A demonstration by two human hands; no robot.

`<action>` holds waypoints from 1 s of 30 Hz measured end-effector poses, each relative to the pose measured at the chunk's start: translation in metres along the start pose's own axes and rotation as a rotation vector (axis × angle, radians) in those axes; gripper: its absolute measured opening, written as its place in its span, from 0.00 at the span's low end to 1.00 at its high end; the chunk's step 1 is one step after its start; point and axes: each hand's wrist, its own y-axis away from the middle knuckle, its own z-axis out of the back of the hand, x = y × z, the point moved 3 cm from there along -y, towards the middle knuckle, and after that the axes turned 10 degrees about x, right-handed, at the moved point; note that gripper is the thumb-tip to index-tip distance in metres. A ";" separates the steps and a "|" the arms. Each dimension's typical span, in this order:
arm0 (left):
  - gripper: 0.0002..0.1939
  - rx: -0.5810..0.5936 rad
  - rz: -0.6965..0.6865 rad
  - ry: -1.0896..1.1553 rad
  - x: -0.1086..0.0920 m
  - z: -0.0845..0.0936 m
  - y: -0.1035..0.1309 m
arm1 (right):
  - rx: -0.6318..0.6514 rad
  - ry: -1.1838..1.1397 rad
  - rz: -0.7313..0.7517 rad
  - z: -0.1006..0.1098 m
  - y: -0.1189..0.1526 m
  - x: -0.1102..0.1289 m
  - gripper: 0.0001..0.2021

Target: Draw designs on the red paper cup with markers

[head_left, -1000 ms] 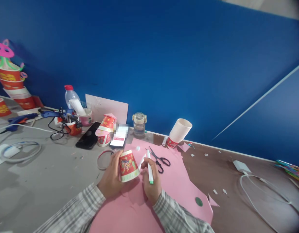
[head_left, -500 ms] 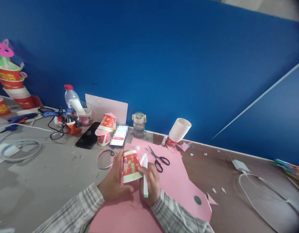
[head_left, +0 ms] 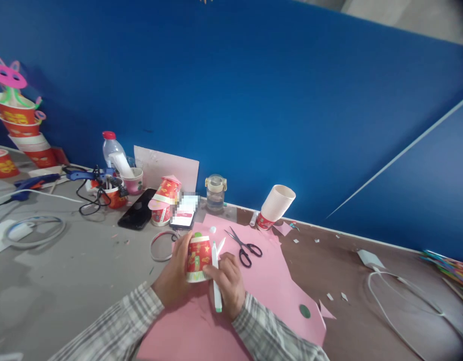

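My left hand (head_left: pixel 174 278) grips a red printed paper cup (head_left: pixel 198 256), held upside down over a pink paper sheet (head_left: pixel 261 291). My right hand (head_left: pixel 227 283) holds a white marker with a green end (head_left: pixel 216 281) and its thumb touches the cup's rim. Black scissors (head_left: pixel 245 245) lie on the sheet just right of the hands. A small white cap (head_left: pixel 212 229) rests on the sheet behind the cup.
Behind the hands are a phone with a lit screen (head_left: pixel 184 215), a black phone (head_left: pixel 137 215), a decorated cup figure (head_left: pixel 163 200), a glass jar (head_left: pixel 215 193), a stack of tipped cups (head_left: pixel 274 205), a water bottle (head_left: pixel 111 148) and a glue gun (head_left: pixel 84 175). A white charger and cable (head_left: pixel 381 281) lie at right.
My left hand has turned the cup more upright and brought it closer. My right hand with the marker has moved left against the cup.
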 end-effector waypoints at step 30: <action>0.51 -0.048 -0.041 -0.056 0.000 0.000 -0.004 | -0.157 -0.558 -0.491 0.004 0.010 -0.016 0.10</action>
